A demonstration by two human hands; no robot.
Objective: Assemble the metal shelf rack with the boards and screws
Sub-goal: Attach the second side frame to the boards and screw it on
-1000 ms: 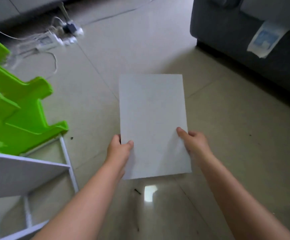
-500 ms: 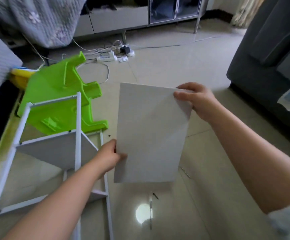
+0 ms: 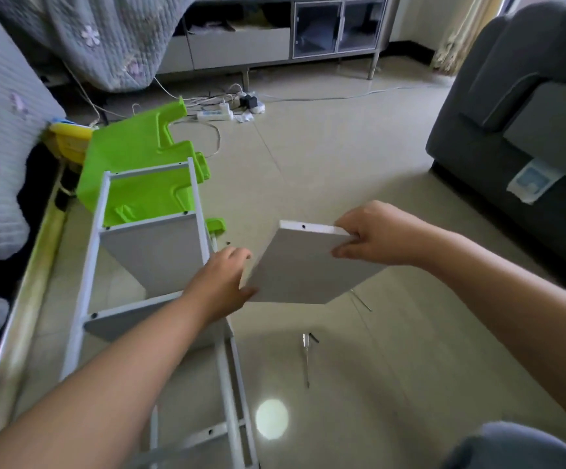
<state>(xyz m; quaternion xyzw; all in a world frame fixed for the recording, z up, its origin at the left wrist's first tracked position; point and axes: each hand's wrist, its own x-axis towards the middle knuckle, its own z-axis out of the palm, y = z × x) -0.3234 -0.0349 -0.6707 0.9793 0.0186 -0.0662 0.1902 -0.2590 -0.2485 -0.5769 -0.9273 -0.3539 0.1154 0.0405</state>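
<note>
I hold a white shelf board (image 3: 305, 269) in the air, tilted nearly flat, with a screw hole showing in its far edge. My left hand (image 3: 222, 286) grips its near left corner. My right hand (image 3: 373, 236) grips its far right corner. The white metal rack frame (image 3: 95, 252) lies on the floor just left of the board, with two boards (image 3: 159, 255) fitted between its rails. A screwdriver (image 3: 306, 358) and a dark screw (image 3: 314, 337) lie on the tiles below the held board.
A green plastic stool (image 3: 139, 170) lies behind the rack. A quilt-covered bed (image 3: 0, 147) runs along the left. A grey sofa (image 3: 518, 130) stands at the right. A power strip and cables (image 3: 220, 111) lie on the floor before a low cabinet (image 3: 274, 42).
The board has swung from upright to nearly flat and moved right of the rack. My right hand has come down with the far corner; the view has lifted a little.
</note>
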